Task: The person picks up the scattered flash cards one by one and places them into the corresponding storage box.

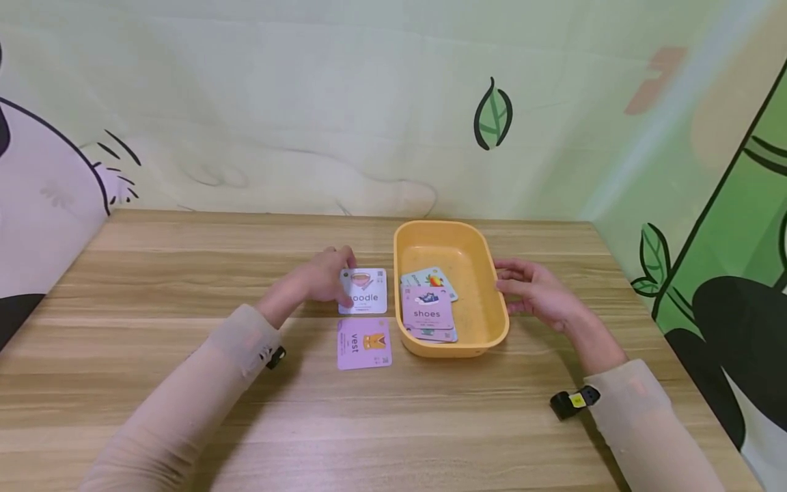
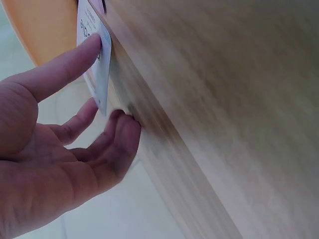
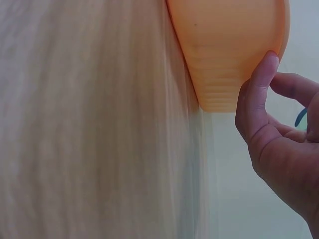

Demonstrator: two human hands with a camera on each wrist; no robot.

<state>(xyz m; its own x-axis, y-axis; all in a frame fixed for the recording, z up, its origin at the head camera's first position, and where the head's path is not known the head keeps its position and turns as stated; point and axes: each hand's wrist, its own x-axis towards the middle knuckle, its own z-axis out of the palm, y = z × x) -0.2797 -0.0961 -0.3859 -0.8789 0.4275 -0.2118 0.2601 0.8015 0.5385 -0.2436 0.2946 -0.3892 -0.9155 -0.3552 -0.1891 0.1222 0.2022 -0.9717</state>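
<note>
My left hand (image 1: 321,275) is at the left side of a white "noodle" card (image 1: 371,283), its thumb on the printed face and a finger by the far edge. In the left wrist view, this card (image 2: 103,69) stands out at a slant between thumb and forefinger, while the other fingers curl below. Just in front lies a purple "vest" card (image 1: 364,344), turned sideways. My right hand (image 1: 539,292) touches the outer right side of a yellow plastic bin (image 1: 499,335), fingers reaching towards its rim. The right wrist view shows the thumb against the bin's wall (image 3: 224,45).
Inside the bin, several cards overlap at the left: a purple "shoes" card (image 1: 427,314) on top and a pale card with a fruit picture (image 1: 439,277) behind. A wood-grain table (image 1: 184,273) meets a wall hanging (image 1: 295,123) printed with leaves and cartoon shapes.
</note>
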